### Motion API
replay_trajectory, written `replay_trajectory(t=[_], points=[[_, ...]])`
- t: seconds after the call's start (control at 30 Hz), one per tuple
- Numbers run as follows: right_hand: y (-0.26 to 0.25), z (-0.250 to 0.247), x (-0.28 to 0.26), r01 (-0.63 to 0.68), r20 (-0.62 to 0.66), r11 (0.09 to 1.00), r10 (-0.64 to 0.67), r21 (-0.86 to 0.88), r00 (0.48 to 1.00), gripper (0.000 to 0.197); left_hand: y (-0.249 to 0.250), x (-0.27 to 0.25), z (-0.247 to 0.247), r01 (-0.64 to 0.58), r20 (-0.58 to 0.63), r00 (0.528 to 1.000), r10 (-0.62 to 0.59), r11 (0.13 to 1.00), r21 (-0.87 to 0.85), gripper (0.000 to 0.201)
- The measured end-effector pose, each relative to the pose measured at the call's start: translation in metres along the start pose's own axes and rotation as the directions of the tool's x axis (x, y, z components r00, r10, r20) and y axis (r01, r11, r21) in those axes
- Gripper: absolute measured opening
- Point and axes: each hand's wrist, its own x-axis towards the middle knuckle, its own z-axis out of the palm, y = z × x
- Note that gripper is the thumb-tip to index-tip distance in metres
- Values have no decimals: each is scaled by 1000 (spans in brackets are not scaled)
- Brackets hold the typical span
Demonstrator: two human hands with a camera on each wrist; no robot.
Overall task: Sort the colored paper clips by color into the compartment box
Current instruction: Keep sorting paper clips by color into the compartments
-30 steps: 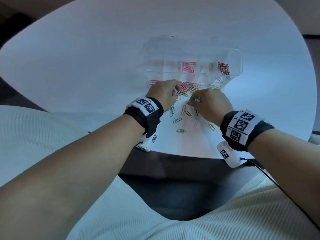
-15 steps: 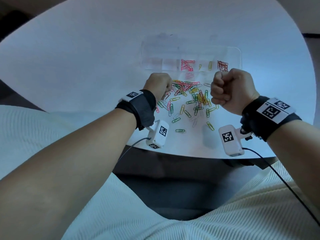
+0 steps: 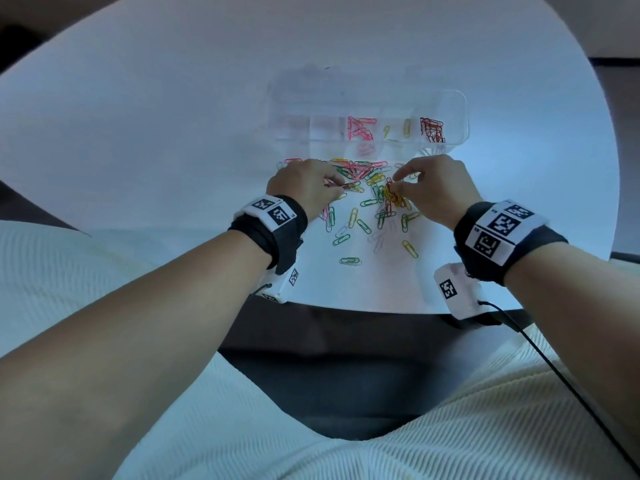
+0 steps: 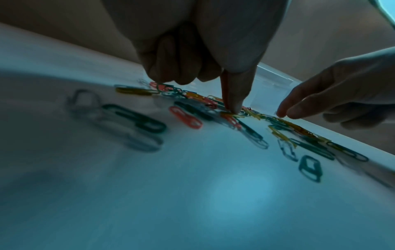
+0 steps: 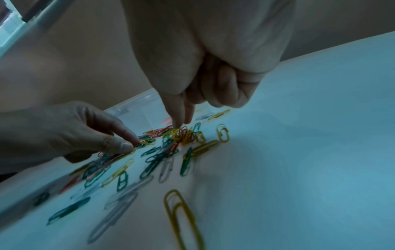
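Observation:
A heap of loose paper clips [image 3: 367, 188] in pink, green, yellow, red and white lies on the white table, just in front of the clear compartment box [image 3: 460, 109]. Its compartments hold pink clips [image 3: 360, 128], a few yellow clips [image 3: 407, 126] and red clips [image 3: 431, 129]. My left hand [image 3: 341, 187] is at the heap's left side; in the left wrist view its thumb and index finger [image 4: 234, 108] pinch a clip on the table, colour unclear. My right hand [image 3: 394, 178] is at the heap's right side, thumb and index tips [image 5: 180, 124] pinching into a yellow clip cluster [image 5: 181, 135].
Scattered clips [image 3: 349, 260] trail from the heap toward the table's near edge [image 3: 346, 306]. The left compartments of the box look empty. Bare white table [image 3: 156, 133] spreads to the left and right. A black cable [image 3: 554, 368] runs from my right wrist.
My right hand, raised as a fist near the box half a second ago, has come down onto the heap. My left hand has stayed at the heap's left side.

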Motion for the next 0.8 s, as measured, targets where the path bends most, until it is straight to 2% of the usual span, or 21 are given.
replay_trajectory(t=[0.17,0.3,0.4,0.5,0.63,0.8], points=[[-1,4,-1,15,16,998,-14,-63,1000,11,4,-1,-2,-8,5,1000,8,1000,24,13],[-4,5,-3,0,20,998,1,-59,1000,8,7,-1,-2,33,22,999,-30,993,-111,12],[-2,4,-3,-20,41,1000,21,-20,999,13,13,-1,-4,9,104,994,17,970,-245,22],[-2,1,-2,-53,40,992,49,110,998,14,20,-7,-9,-5,197,979,58,966,-260,17],[-6,-8,-3,-100,52,936,87,338,995,10,22,-6,-9,119,215,976,-24,888,-444,26],[-6,-16,-3,-145,73,870,126,472,989,8,25,-7,-7,79,269,962,54,883,-462,37]])
